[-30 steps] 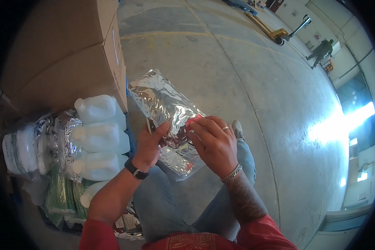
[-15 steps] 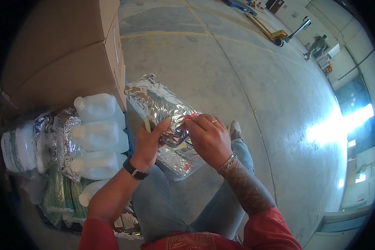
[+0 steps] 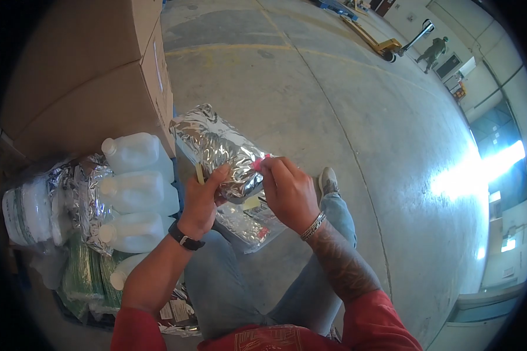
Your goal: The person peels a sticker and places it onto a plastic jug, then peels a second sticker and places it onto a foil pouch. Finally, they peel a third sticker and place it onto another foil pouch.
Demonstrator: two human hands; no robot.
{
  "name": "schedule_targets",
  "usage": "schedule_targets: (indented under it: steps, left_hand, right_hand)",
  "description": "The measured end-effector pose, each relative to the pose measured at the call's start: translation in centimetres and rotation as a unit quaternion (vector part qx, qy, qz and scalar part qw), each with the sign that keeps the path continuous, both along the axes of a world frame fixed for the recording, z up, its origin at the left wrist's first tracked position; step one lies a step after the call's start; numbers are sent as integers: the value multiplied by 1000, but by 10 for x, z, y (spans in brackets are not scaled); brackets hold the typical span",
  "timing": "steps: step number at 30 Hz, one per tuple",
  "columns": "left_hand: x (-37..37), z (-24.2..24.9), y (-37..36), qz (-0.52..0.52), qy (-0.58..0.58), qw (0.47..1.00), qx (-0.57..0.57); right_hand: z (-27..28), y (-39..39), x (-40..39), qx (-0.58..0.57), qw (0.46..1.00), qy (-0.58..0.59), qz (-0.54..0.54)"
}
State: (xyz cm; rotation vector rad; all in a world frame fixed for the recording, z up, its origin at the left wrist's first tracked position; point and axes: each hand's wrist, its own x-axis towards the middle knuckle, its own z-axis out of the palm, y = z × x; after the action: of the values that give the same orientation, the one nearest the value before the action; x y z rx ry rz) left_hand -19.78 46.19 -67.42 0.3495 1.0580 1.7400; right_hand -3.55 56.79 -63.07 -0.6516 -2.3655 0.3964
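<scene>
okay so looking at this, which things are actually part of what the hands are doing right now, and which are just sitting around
In hand:
- foil bag, held at its near end by left hand
- pink tab, pinched by right hand

Lying about:
- second foil pouch on the lap
- white jugs
- cardboard boxes
- green packs
- pallet jack, with a person far off

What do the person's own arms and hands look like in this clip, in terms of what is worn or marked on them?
Both arms come out of red sleeves pushed above the elbow. The left hand has a black band, like a watch or tracker, at the wrist. The right hand has a silver chain bracelet at the wrist, and a dark tattoo covers the forearm behind it. No gloves on either hand.
</scene>
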Motion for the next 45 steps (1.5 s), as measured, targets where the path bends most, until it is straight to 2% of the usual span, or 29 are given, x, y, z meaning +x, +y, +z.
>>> schedule_targets:
  steps: [2,5,9,16,23,25,26,28,30,35,45]
  left_hand:
    - [4,8,0,5,6,1000,-10]
    - [4,9,0,10,25,1000,-15]
    - [2,4,-1,21,62,998,21]
    - [1,5,1,44,67,997,1]
    - [-3,4,0,38,82,996,11]
    - [-8,5,1,38,74,996,15]
    - [-10,2,2,41,45,998,17]
    - [-11,3,3,46,17,999,21]
    - [-11,6,1,47,52,998,1]
    - [-9,5,0,44,53,998,2]
    - [-3,4,1,62,67,996,7]
  right_hand:
    - [5,1,-1,0,1000,-7,19]
    - [13,-1,-3,63,997,-2,41]
    - [4,6,-8,116,991,-54,48]
    - [2,17,-15,200,966,-137,93]
    - [13,39,-4,193,963,-153,112]
    - [20,49,1,86,978,-175,73]
    - [20,47,1,84,978,-176,74]
    - [25,44,1,122,982,-80,122]
    - [29,35,-3,111,983,-72,131]
    - [24,28,-14,149,975,-61,150]
    - [15,26,-23,260,948,-142,121]
